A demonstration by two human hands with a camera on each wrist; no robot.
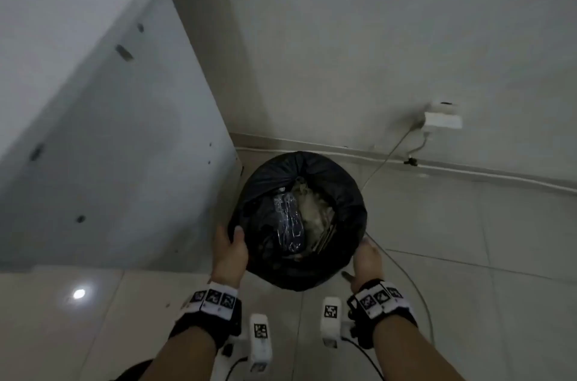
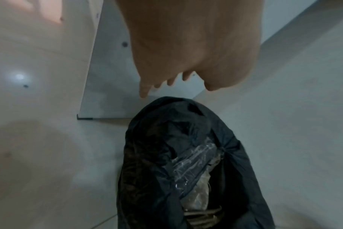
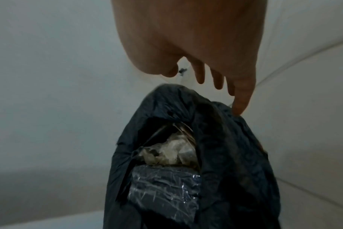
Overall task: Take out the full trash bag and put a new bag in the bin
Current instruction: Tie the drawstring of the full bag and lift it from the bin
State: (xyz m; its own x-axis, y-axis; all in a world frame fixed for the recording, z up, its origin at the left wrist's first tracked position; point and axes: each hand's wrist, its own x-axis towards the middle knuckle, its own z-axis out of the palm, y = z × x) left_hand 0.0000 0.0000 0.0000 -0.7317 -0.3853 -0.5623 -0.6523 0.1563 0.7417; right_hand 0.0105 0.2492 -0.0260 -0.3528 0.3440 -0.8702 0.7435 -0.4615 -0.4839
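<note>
Both hands are down at the bin now: the left hand (image 1: 230, 251) is on the near-left of the rim, thumb hooked over the black liner and fingers wrapped down the outside, so it looks to be gripping the plastic there. Over on the near-right, the right hand (image 1: 367, 259) rests against the rim with fingers fairly straight, one fingertip (image 3: 238, 108) touching the folded edge, nothing pinched that I can make out.

What's wanted here, I'd say, is to peel the folded collar up off the rim all the way round before any lifting, then gather the loose plastic toward the middle and pull straight up, steadying the bin so it doesn't ride up with the load. Thin film like that could tear if yanked from one side.

As for the trash bag (image 1: 345, 205), it sits in the bin on the tiled floor, close to the corner where a pale cabinet panel (image 1: 131, 143) meets the wall, a thin cable (image 1: 402, 268) trailing past on the right. Black, crinkled, mouth stretched over the rim, knotted at the far edge. Inside: shiny clear wrap (image 1: 288, 221) and pale crumpled paper (image 1: 313, 205), heaped near the top.
</note>
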